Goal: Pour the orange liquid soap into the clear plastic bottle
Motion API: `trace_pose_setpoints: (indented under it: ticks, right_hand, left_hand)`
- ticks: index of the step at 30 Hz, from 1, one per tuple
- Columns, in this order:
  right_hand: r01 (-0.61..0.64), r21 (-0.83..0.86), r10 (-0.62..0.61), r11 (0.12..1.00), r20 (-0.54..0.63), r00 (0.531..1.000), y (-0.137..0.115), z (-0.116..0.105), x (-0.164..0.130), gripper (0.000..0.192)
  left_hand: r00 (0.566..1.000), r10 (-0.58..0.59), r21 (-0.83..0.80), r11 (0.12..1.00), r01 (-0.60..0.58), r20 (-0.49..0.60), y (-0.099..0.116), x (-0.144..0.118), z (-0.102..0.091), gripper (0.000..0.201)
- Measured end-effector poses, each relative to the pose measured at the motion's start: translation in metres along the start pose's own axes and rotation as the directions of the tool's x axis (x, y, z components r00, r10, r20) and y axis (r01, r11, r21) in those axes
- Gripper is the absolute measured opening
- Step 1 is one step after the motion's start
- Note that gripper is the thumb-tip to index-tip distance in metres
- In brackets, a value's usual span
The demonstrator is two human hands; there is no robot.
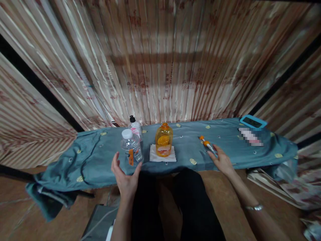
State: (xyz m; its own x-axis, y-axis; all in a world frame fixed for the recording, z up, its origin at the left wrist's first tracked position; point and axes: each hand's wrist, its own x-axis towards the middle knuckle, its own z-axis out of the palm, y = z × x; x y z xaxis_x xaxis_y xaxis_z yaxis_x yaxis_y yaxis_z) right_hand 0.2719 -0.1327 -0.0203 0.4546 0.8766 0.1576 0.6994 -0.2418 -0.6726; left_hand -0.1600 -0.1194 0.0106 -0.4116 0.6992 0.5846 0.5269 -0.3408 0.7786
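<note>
A clear plastic bottle (128, 146) with a white cap and orange label stands at the left. Close in front of it is my left hand (126, 179), thumb and fingers spread around its near side; contact is hard to make out. In the middle, an orange see-through bottle (164, 140) without a cap stands upright on a folded white cloth (153, 155). To its right, an orange pump head (206, 143) with a pale tube points away from me. My right hand (222, 160) has the tube end between thumb and fingers.
Behind the clear bottle stands another bottle (135, 127) with a black cap. A blue-framed device (252, 122) and a blurred-out pinkish item (250, 136) lie at the right. A grey-green patterned cloth (100, 157) covers the narrow table; a striped curtain (160, 67) hangs behind.
</note>
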Motion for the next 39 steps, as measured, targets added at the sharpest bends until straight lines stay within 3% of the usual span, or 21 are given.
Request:
trace_pose_setpoints:
  ticks: [2, 4, 7, 10, 13, 17, 21, 25, 29, 34, 39]
  right_hand:
    - [0.036, 0.116, -0.036, 0.993, -0.006, 0.999, -0.006, 0.002, -0.038, 0.064]
    - [0.048, 0.207, -0.049, 0.977, 0.001, 0.999, -0.014, 0.006, -0.076, 0.077]
    - [0.023, 0.268, -0.035, 0.963, 0.039, 0.999, -0.033, 0.014, -0.120, 0.073]
    - [0.085, 0.297, -0.113, 0.951, 0.076, 0.991, -0.066, 0.022, -0.139, 0.059]
    - [0.263, 0.338, -0.324, 0.904, 0.139, 0.936, -0.120, 0.029, -0.130, 0.046]
    - [0.525, 0.355, -0.616, 0.774, 0.229, 0.754, -0.221, 0.041, -0.090, 0.037]
    - [0.666, 0.210, -0.696, 0.716, 0.301, 0.652, -0.320, 0.055, -0.048, 0.045]
    - [0.753, -0.007, -0.680, 0.658, 0.424, 0.598, -0.379, 0.067, -0.027, 0.054]
    - [0.813, -0.107, -0.679, 0.572, 0.493, 0.543, -0.397, 0.074, -0.025, 0.051]
    - [0.838, -0.146, -0.694, 0.527, 0.495, 0.523, -0.395, 0.077, -0.024, 0.040]
    - [0.867, -0.145, -0.711, 0.476, 0.516, 0.477, -0.392, 0.078, -0.017, 0.041]
  left_hand:
    - [0.998, -0.066, -0.001, 0.998, 0.066, -0.014, -0.009, 0.019, 0.013, 0.120]
    - [0.985, -0.171, -0.015, 0.985, 0.171, 0.018, -0.020, 0.036, 0.032, 0.127]
    - [0.952, -0.300, -0.020, 0.953, 0.302, 0.053, -0.033, 0.049, 0.055, 0.125]
    - [0.942, -0.335, 0.056, 0.941, 0.334, -0.001, -0.042, 0.049, 0.063, 0.107]
    - [0.947, -0.318, 0.065, 0.945, 0.320, -0.041, -0.045, 0.045, 0.063, 0.096]
    - [0.948, -0.317, 0.053, 0.947, 0.317, -0.021, -0.045, 0.043, 0.062, 0.092]
    - [0.954, -0.301, 0.026, 0.953, 0.301, 0.012, -0.047, 0.045, 0.062, 0.092]
    - [0.949, -0.314, 0.057, 0.948, 0.313, 0.015, -0.051, 0.046, 0.062, 0.093]
    - [0.948, -0.317, 0.070, 0.947, 0.315, 0.021, -0.052, 0.046, 0.062, 0.093]
    - [0.962, -0.273, 0.056, 0.961, 0.272, 0.011, -0.053, 0.045, 0.063, 0.090]
    - [0.969, -0.246, 0.052, 0.968, 0.245, -0.004, -0.055, 0.044, 0.064, 0.092]
